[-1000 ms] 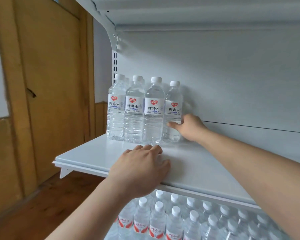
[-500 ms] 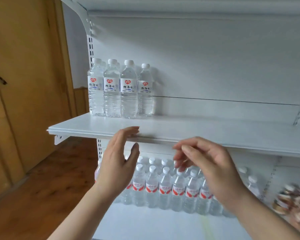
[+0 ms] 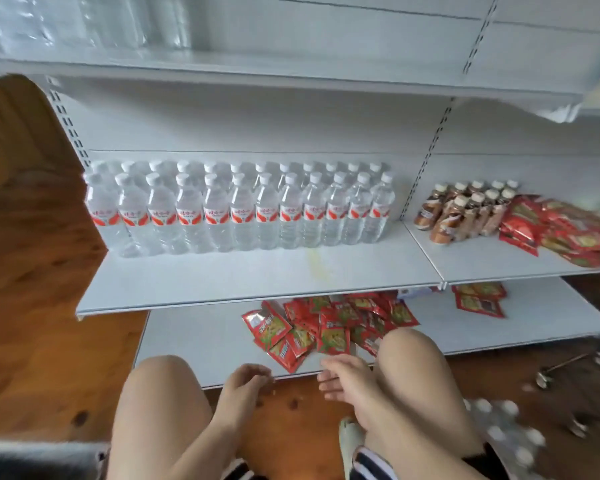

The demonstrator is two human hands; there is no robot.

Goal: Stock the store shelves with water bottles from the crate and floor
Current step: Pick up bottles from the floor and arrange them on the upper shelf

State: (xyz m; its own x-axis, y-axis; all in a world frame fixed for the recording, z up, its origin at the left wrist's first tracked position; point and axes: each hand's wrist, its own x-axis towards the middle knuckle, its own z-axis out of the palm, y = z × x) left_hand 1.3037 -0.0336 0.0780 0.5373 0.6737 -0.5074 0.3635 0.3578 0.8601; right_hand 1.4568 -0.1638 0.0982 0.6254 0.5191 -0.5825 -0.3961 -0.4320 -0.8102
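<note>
Left hand (image 3: 245, 377) is hanging low between the knees, fingers loosely curled, gripping nothing; right hand (image 3: 343, 377) is hovering near it, fingers relaxed, empty too. Red sachets (image 3: 312, 327) are lying scattered on the bottom shelf (image 3: 194, 334) just ahead. Water bottles (image 3: 236, 209) are standing in two rows on the middle shelf (image 3: 222, 275), and a blurred bottle pack (image 3: 499, 427) is sitting on the floor by the right knee
</note>
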